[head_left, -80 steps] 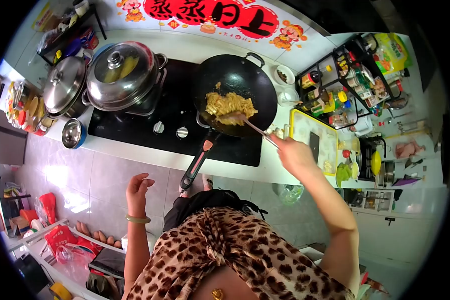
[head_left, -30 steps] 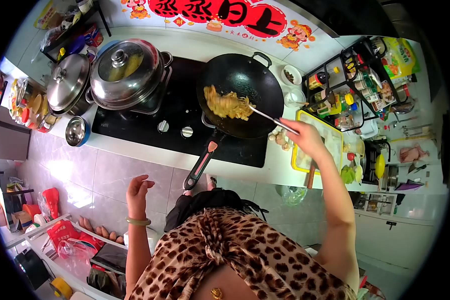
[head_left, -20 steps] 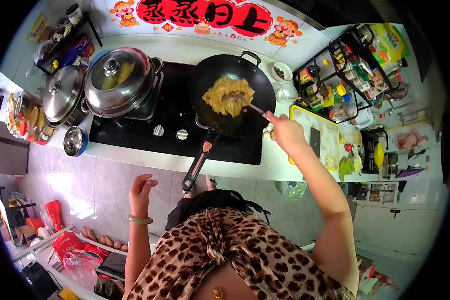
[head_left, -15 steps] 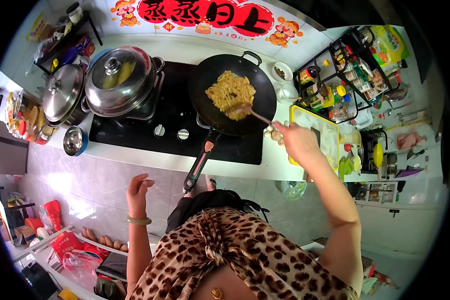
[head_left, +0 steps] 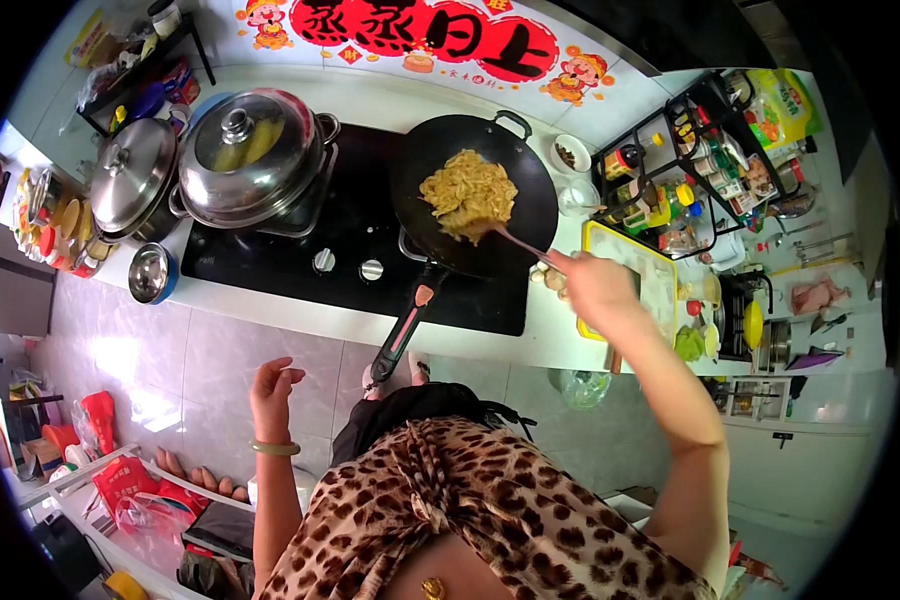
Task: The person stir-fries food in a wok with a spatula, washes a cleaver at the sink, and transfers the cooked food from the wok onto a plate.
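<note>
Kitchen, looks domestic. Black cooktop [head_left: 350,232] with two knobs, set in a white bench [head_left: 558,335]. Wok [head_left: 532,205] of cooked food [head_left: 468,190] at 12 o'clock; lidded steel pots [head_left: 245,185] toward 10. Red lettered banner [head_left: 425,35] on the wall at 12. Capped bottles [head_left: 660,212] crowd 2 o'clock. Tiled floor [head_left: 220,345] at 9.

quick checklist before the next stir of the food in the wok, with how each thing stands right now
1. Right hand gripping the cooking utensil: ok.
2. Utensil's far end in the food: ok, though the food hides its tip.
3. Food inside the wok: ok, none seen over the rim.
4. Left hand steadying the wok's long handle: not ok; it hangs away from it, loosely open.
5. Heat on under the wok: cannot tell; the knobs don't settle it.
</note>
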Demonstrator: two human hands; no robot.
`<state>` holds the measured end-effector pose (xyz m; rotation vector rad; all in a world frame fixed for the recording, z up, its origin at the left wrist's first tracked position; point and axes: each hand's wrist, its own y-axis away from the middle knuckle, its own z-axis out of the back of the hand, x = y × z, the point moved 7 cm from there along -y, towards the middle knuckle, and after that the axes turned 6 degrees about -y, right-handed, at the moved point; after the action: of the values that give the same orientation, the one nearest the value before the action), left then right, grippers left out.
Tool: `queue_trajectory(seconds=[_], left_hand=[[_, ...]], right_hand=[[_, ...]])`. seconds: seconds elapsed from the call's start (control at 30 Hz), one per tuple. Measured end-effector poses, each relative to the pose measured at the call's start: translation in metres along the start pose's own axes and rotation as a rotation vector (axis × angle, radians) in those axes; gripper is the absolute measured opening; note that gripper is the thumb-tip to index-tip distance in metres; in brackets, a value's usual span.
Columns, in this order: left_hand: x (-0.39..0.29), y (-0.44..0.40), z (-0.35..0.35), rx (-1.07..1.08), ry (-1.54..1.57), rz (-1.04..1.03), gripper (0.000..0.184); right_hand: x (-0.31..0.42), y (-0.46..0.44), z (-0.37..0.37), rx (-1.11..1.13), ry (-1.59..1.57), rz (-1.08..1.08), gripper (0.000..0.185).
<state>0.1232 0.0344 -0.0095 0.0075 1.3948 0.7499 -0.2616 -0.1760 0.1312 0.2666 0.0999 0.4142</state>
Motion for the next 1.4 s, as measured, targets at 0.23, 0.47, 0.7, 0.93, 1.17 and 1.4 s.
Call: queue_trajectory(seconds=[0.23,0.47,0.7,0.93,1.17,1.4], left_hand=[[-0.010,-0.003,-0.014,0.066,0.003,-0.062,0.018],[-0.001,0.002,-0.007,0.024,-0.007,0.002,0.018],[-0.005,0.016,-0.005,0.009,-0.001,0.038,0.019],[-0.008,0.001,-0.016,0.030,0.018,0.007,0.019],[-0.011,-0.007,-0.027,0.135,0.021,-0.101,0.019],[-0.006,-0.009,-0.013,0.042,0.019,-0.046,0.018]], right_hand=[[-0.052,-0.019,0.011,0.098,-0.553,-0.138,0.041],[-0.123,-0.051,-0.004,0.463,-0.940,-0.475,0.014],[-0.058,-0.082,-0.067,0.256,-1.320,-0.181,0.034],[-0.005,0.037,-0.007,-0.118,-0.285,0.036,0.044],[-0.021,-0.031,-0.047,-0.180,-0.072,-0.076,0.042],[0.006,0.010,-0.026,-0.057,-0.076,0.057,0.041]])
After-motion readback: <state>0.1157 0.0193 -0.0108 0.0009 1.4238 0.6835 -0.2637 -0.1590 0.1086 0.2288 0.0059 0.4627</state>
